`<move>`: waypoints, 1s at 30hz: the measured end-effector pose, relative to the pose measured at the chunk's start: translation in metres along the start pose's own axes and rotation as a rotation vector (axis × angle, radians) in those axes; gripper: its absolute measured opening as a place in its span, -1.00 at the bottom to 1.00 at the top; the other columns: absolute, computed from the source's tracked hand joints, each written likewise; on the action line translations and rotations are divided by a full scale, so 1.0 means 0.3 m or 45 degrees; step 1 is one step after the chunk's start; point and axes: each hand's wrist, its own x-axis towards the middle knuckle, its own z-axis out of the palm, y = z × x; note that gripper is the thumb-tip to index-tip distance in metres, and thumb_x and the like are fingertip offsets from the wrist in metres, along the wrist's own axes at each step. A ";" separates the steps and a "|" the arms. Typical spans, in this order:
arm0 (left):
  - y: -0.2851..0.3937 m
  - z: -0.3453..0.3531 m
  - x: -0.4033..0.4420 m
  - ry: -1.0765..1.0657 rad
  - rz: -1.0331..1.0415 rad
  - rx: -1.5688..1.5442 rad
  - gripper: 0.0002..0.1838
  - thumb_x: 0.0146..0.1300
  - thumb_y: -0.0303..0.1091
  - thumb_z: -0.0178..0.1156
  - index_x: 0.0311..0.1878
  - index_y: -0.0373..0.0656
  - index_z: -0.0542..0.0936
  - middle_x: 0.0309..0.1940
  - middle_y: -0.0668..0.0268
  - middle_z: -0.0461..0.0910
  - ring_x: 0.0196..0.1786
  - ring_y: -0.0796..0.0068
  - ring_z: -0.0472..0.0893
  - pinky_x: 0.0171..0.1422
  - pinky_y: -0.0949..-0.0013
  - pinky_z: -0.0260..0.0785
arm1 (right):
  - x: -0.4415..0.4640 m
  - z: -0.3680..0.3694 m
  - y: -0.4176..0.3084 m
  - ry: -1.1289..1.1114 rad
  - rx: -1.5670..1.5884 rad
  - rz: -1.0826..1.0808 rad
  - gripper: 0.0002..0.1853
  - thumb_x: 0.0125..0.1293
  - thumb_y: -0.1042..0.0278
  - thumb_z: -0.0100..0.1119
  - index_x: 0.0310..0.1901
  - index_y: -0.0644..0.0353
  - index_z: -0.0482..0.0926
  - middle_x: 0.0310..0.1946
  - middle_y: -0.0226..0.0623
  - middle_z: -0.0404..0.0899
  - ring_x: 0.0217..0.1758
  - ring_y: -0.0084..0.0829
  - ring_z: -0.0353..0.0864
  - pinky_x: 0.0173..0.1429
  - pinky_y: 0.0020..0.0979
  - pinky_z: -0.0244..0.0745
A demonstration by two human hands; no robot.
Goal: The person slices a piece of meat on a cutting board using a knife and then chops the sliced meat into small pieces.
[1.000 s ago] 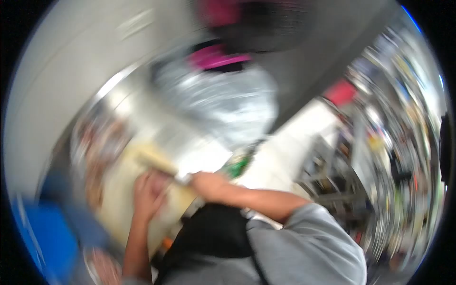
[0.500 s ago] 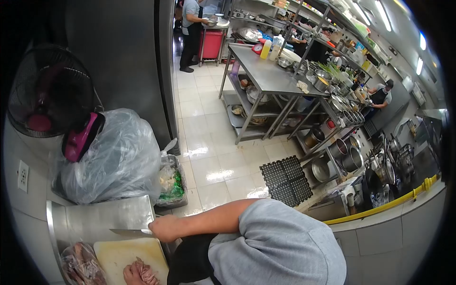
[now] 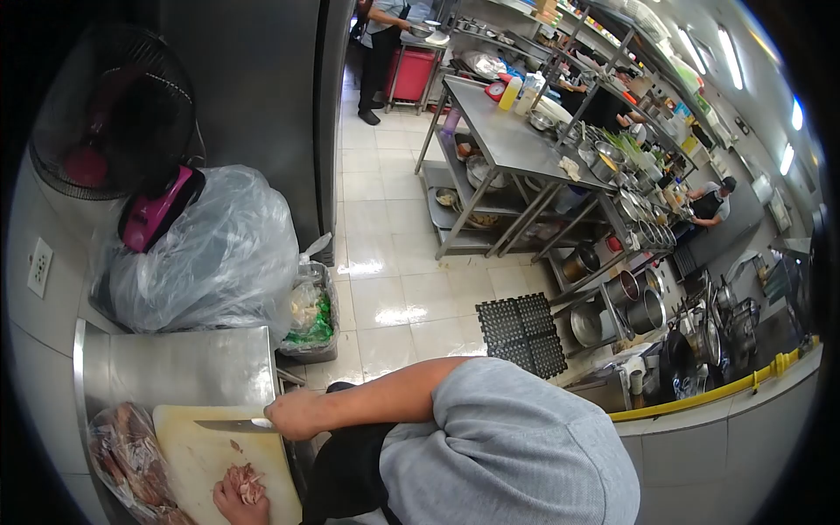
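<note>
The right grip was closed around the white handle of a long, steel-bladed knife. The blade extended over the upper part of a pale yellow rectangular cutting board; contact with the board could not be confirmed. The left grip lay against a small heap of pink sliced meat on the board's lower half; whether its fingers pinched the meat could not be told. A clear plastic bag of reddish meat sat beside the board. Both rested on a stainless-steel worktop. Beyond its far edge stood a bulky item under clear plastic sheeting. Farther off, a black perforated floor mat lay on white tiles.
</note>
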 end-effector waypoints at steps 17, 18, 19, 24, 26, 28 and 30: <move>0.056 0.150 0.039 0.292 -0.965 0.208 -0.35 -0.06 -0.18 0.38 0.12 -0.36 0.59 0.01 -0.05 0.57 0.09 -0.16 0.54 0.24 -0.07 0.42 | -0.003 -0.026 -0.023 -0.080 -0.060 -0.123 -0.68 0.23 0.43 0.15 -0.01 0.35 0.63 -0.02 0.11 0.70 0.07 0.02 0.72 0.07 -0.06 0.62; 0.072 0.136 0.040 0.203 -1.012 0.234 -0.34 -0.01 -0.10 0.41 0.12 -0.35 0.58 -0.03 -0.06 0.56 0.08 -0.17 0.54 0.22 -0.09 0.41 | 0.005 -0.027 -0.028 -0.081 -0.059 -0.131 -0.68 0.23 0.43 0.15 -0.01 0.35 0.63 -0.02 0.11 0.70 0.07 0.02 0.72 0.07 -0.06 0.62; 0.091 0.125 0.045 0.117 -1.061 0.255 -0.32 0.04 -0.02 0.44 0.12 -0.33 0.58 -0.06 -0.07 0.54 0.07 -0.17 0.53 0.20 -0.11 0.40 | 0.013 -0.030 -0.029 -0.087 -0.073 -0.141 -0.68 0.23 0.42 0.14 0.00 0.35 0.63 -0.03 0.10 0.70 0.07 0.02 0.72 0.07 -0.06 0.63; 0.035 0.170 0.031 0.282 -1.010 0.387 -0.19 0.00 0.08 0.46 0.14 -0.41 0.53 -0.06 -0.09 0.53 0.08 -0.20 0.52 0.22 -0.12 0.40 | 0.062 -0.062 -0.041 -0.138 -0.117 -0.152 -0.67 0.23 0.42 0.13 0.00 0.34 0.64 -0.03 0.07 0.71 0.07 0.00 0.72 0.08 -0.08 0.63; -0.002 0.179 0.024 0.397 -0.974 0.394 -0.18 -0.03 0.07 0.47 0.15 -0.43 0.52 -0.06 -0.09 0.53 0.08 -0.21 0.52 0.22 -0.13 0.40 | 0.084 -0.069 -0.048 -0.149 -0.147 -0.182 -0.67 0.22 0.42 0.14 0.01 0.34 0.64 -0.03 0.06 0.71 0.08 -0.01 0.72 0.09 -0.09 0.64; 0.059 0.136 0.073 0.268 -1.108 0.317 -0.22 -0.08 0.00 0.48 0.12 -0.40 0.54 -0.06 -0.09 0.54 0.08 -0.22 0.51 0.22 -0.14 0.40 | 0.092 -0.078 -0.057 -0.144 -0.157 -0.198 -0.67 0.21 0.43 0.15 0.00 0.34 0.64 -0.03 0.04 0.71 0.08 -0.01 0.72 0.09 -0.10 0.64; 0.056 0.129 0.096 0.236 -1.111 0.282 -0.26 -0.10 -0.05 0.47 0.10 -0.39 0.55 -0.05 -0.09 0.54 0.08 -0.22 0.51 0.21 -0.15 0.40 | 0.105 -0.079 -0.066 -0.144 -0.172 -0.212 -0.67 0.20 0.43 0.15 -0.01 0.33 0.65 -0.03 0.03 0.71 0.08 -0.02 0.72 0.10 -0.10 0.64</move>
